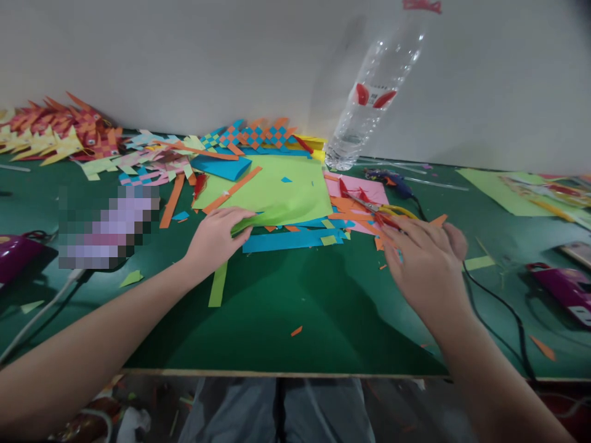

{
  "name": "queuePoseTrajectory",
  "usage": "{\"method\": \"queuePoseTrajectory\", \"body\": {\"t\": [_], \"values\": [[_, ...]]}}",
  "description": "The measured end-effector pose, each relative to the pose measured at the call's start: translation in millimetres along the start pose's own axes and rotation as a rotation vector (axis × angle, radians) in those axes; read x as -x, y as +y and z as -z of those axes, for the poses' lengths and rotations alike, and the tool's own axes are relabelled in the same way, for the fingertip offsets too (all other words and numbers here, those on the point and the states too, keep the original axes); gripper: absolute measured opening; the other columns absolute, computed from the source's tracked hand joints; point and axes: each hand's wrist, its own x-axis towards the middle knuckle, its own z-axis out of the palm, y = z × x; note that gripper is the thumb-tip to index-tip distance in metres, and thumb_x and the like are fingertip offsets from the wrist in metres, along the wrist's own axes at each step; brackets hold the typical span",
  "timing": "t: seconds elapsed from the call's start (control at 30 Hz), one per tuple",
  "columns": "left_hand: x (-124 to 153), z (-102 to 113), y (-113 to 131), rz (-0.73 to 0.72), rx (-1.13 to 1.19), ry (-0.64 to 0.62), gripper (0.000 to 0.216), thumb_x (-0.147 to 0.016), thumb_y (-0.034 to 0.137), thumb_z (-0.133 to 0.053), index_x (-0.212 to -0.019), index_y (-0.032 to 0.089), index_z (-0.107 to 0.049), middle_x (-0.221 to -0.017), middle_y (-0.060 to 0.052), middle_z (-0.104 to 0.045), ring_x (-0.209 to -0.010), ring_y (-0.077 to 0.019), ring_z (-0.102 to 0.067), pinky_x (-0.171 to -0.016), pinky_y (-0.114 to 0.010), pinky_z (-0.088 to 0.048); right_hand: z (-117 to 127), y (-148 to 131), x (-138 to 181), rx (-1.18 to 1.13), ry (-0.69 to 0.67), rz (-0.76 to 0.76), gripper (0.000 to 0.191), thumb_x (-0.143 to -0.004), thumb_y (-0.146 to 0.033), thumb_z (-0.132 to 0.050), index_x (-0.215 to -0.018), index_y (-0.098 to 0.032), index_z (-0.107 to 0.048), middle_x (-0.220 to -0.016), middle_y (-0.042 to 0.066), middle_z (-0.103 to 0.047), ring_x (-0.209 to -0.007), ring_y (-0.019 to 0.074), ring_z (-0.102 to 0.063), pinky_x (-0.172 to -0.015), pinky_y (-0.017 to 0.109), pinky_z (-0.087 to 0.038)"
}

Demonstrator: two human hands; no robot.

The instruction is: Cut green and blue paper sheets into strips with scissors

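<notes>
My left hand (219,237) is closed on the near left corner of a light green paper sheet (295,184), lifting that edge slightly. The sheet lies over blue paper strips (286,241), with an orange strip (237,187) across its left part. On the right, my right hand (425,264) reaches palm down with fingers stretched out at the yellow-handled scissors (399,211). Its fingertips partly cover the scissors and some orange scraps. Those scissors rest on pink paper (378,189) with their blades pointing left.
A clear plastic bottle (369,92) stands behind the sheet. Woven paper fish (272,134) lie along the wall, with more (60,132) at far left. A blurred-out phone (111,227) is at left. A glue gun (392,181) and its black cable lie right.
</notes>
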Motion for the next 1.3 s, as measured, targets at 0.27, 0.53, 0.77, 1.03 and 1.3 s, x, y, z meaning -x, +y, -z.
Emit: {"method": "queuePoseTrajectory", "body": {"t": [0.27, 0.53, 0.77, 1.03, 1.3], "values": [[1, -1, -1, 0.059, 0.082, -0.059, 0.026, -0.094, 0.028, -0.057, -0.114, 0.018, -0.072, -0.113, -0.009, -0.076, -0.103, -0.0250, -0.073, -0.091, -0.039, -0.059, -6, -54, -61, -0.326, 0.241, 0.277, 0.031, -0.095, -0.015, -0.060, -0.124, -0.023, -0.067, -0.104, 0.005, -0.081, -0.083, 0.0170, -0.077, -0.071, 0.028, -0.058], [-2, -1, 8, 0.153, 0.194, -0.100, 0.027, -0.092, 0.033, -0.060, -0.111, 0.018, -0.072, -0.108, -0.009, -0.076, -0.099, -0.0263, -0.072, -0.084, -0.037, -0.059, -50, -82, -51, -0.560, 0.242, 0.649, 0.019, -0.095, -0.012, -0.059, -0.106, -0.019, -0.074, -0.098, 0.005, -0.083, -0.068, 0.0125, -0.072, -0.055, 0.026, -0.050], [-2, 2, 32, 0.264, 0.442, -0.077, 0.028, -0.089, 0.037, -0.065, -0.108, 0.018, -0.069, -0.107, -0.007, -0.075, -0.094, -0.0227, -0.073, -0.086, -0.035, -0.059, -58, -89, -52, -0.781, -0.064, 0.203, 0.020, -0.094, -0.038, -0.064, -0.095, -0.021, -0.075, -0.073, 0.002, -0.076, -0.056, 0.0123, -0.065, -0.056, 0.026, -0.049], [-8, 0, 67, 0.381, 0.751, -0.223, 0.025, -0.090, 0.034, -0.064, -0.109, 0.019, -0.067, -0.099, -0.004, -0.078, -0.087, -0.0206, -0.077, -0.076, -0.028, -0.060, -47, -108, -70, -1.491, -0.414, -0.397, 0.042, -0.078, -0.059, -0.073, -0.091, -0.020, -0.074, -0.085, 0.007, -0.078, -0.075, 0.0210, -0.073, -0.064, 0.034, -0.059], [-37, -11, 61, 0.543, 0.831, -0.357, 0.023, -0.094, 0.041, -0.064, -0.088, 0.019, -0.069, -0.086, -0.005, -0.080, -0.089, -0.0236, -0.078, -0.091, -0.036, -0.059, -77, -108, -92, -1.522, -0.170, -0.656, 0.033, -0.069, -0.050, -0.081, -0.077, -0.019, -0.073, -0.083, 0.009, -0.079, -0.080, 0.0236, -0.073, -0.069, 0.037, -0.060]]}}
